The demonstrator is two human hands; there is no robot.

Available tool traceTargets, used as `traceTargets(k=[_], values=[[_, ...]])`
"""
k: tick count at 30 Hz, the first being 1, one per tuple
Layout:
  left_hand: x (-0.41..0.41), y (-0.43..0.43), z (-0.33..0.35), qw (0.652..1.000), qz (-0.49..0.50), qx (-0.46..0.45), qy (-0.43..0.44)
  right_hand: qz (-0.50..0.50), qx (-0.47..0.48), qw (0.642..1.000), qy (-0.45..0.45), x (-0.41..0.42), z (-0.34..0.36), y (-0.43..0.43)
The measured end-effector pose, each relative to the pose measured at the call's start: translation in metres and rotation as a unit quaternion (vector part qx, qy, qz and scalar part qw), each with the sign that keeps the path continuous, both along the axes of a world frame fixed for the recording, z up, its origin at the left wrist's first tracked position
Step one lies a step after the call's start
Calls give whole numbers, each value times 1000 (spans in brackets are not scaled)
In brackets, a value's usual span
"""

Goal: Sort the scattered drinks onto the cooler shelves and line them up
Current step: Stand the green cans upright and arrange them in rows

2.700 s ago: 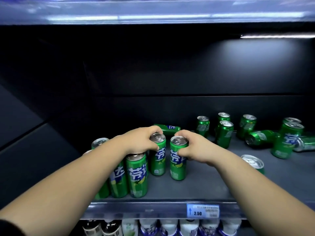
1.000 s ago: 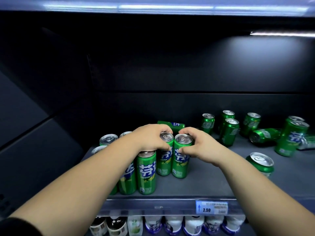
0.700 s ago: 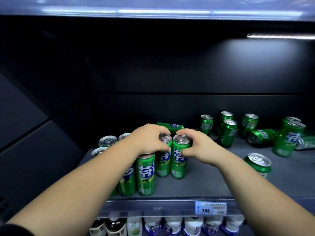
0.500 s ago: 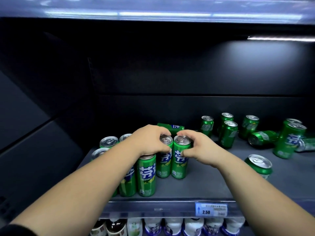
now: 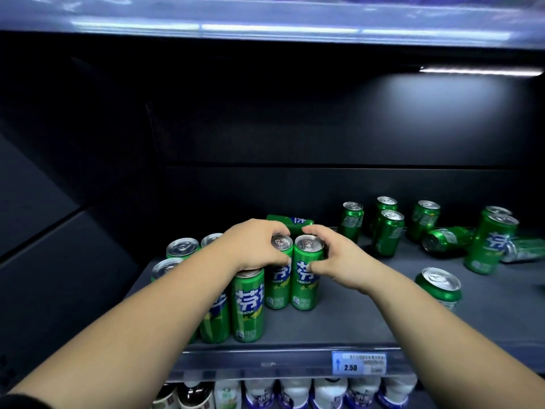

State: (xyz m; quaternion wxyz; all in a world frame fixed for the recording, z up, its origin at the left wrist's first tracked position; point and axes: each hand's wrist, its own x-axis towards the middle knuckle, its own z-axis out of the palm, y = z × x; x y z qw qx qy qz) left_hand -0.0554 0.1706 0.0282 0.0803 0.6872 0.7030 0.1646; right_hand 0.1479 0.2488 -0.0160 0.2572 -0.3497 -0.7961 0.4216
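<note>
Two tall green cans stand side by side near the middle of the cooler shelf (image 5: 348, 323). My left hand (image 5: 252, 246) grips the top of the left can (image 5: 278, 281). My right hand (image 5: 339, 258) curls round the top of the right can (image 5: 305, 286), thumb on its front. More upright green cans (image 5: 247, 305) are grouped at the front left, partly hidden by my left forearm. One can (image 5: 290, 221) lies on its side just behind my hands.
Scattered green cans stand at the back right (image 5: 387, 233), two lie tipped over (image 5: 445, 236), and one stands alone (image 5: 441, 287) near the front right. A price tag (image 5: 358, 363) reading 2.50 sits on the shelf edge. Bottles (image 5: 295, 392) fill the shelf below.
Both hands stay on the same two cans, which have slid slightly back and together beside the left group. The view has shifted a little.
</note>
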Motion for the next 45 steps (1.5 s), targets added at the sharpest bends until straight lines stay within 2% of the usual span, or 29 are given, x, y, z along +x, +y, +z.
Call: traceTargets(k=[12,21,25,30,34,36,39,45], values=[[4,-3,3,1000,-4,0,21,-3,-47,998,35,3,-7,-4],[5,-1,3,1000,-9,3,23,-19,-95,991,97,8,-9,-6],[4,-2,4,1000,-9,1,23,-10,-91,992,91,8,-9,-7],[5,-4,4,999,-8,-9,30,6,-67,997,44,14,9,2],[5,-4,9,998,-14,-10,60,44,-1,995,-87,24,32,19],[6,-4,11,997,-24,-14,75,75,49,984,-153,29,46,30],[9,0,16,998,-28,-35,52,117,123,958,-232,36,65,49],[27,17,22,999,-15,-38,36,149,212,908,-330,42,86,91]])
